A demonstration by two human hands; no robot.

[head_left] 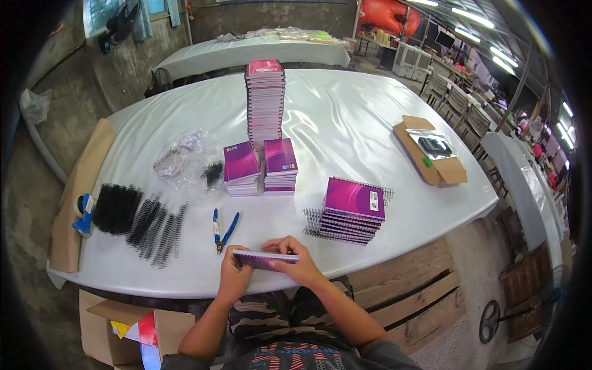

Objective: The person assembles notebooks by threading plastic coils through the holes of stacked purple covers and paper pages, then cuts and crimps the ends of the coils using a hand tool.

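Just above the table's near edge, a purple notebook [264, 263] is held almost edge-on between both hands. My left hand [234, 271] is closed round its left end, and my right hand [293, 260] grips its right end with the fingers curled over the top. Along the upper edge runs a row of small marks; whether these are holes or a coil I cannot tell. Beyond my left hand, a pair of blue-handled cutting pliers [224, 230] lies with its handles spread. To the right stands a stack of purple notebooks [354, 206] with black coils sticking out at the sides.
Black spiral coils [139, 222] lie at the left beside a blue tape dispenser [84, 216]. Purple notebook piles [242, 161] and a tall notebook stack [265, 102] stand mid-table near crumpled clear plastic [185, 157]. A cardboard box [431, 151] rests at the right; an open carton [102, 327] sits below.
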